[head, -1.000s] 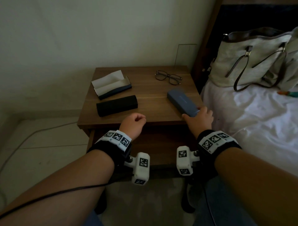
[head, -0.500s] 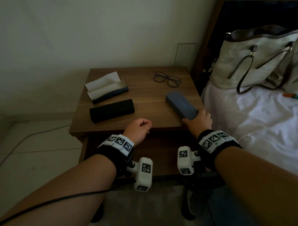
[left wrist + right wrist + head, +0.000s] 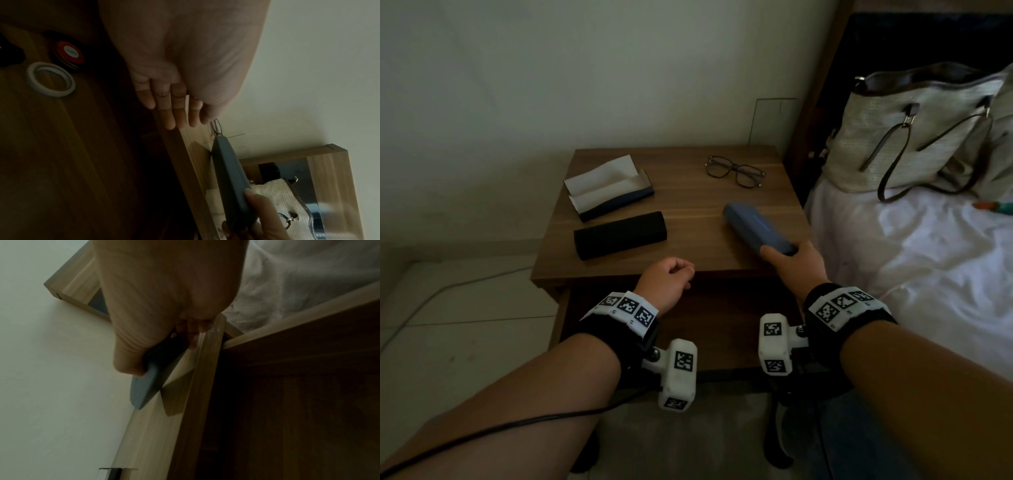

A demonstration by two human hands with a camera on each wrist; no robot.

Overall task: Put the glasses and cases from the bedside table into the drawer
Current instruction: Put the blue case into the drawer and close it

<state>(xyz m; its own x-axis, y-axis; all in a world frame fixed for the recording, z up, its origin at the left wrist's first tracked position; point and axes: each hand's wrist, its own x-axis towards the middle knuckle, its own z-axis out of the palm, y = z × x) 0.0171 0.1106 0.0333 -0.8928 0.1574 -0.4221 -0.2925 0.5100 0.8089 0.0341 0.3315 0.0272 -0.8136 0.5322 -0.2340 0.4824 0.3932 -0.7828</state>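
Observation:
On the wooden bedside table (image 3: 688,205) lie dark-framed glasses (image 3: 734,170) at the back right, an open case with a white cloth (image 3: 607,186) at the back left, and a black case (image 3: 619,234) in front of it. My right hand (image 3: 780,251) grips the near end of a blue case (image 3: 756,226) at the table's front right corner. That case (image 3: 144,391) is raised a little and casts a shadow on the wood. My left hand (image 3: 671,274) holds nothing, its fingers (image 3: 174,113) at the table's front edge. Below it the drawer (image 3: 61,146) stands open.
Inside the drawer are a white tape ring (image 3: 51,79) and a red-lidded jar (image 3: 68,52). A bed with a white sheet (image 3: 911,257) adjoins the table on the right, with a woven handbag (image 3: 914,130) on it. The wall stands behind, tiled floor to the left.
My right hand has closed round the blue case's near end and lifted it off the table. My left hand has drifted slightly right along the front edge.

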